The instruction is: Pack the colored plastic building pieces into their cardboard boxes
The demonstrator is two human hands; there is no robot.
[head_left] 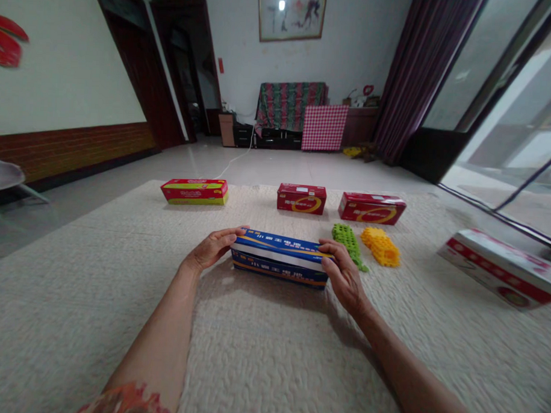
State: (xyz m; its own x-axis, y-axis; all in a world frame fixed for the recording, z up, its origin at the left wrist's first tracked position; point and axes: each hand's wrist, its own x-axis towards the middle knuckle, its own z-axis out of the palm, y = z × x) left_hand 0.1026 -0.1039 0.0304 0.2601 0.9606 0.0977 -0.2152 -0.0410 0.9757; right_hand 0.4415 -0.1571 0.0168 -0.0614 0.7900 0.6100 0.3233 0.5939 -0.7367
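A long blue box (279, 258) with yellow and white print lies on the cream textured mat (261, 350) in front of me. My left hand (211, 247) grips its left end, fingers curled over the top edge. At the right end, my right hand (343, 275) holds the box with its fingers wrapped round the end. The box sits slightly tilted, its lid side facing up.
Beyond the blue box lie a red and yellow box (195, 191), two red boxes (301, 198) (372, 208), a green mesh piece (348, 242) and a yellow mesh piece (381, 246). A larger white and red box (499, 267) lies at the right. Glass doors stand further right.
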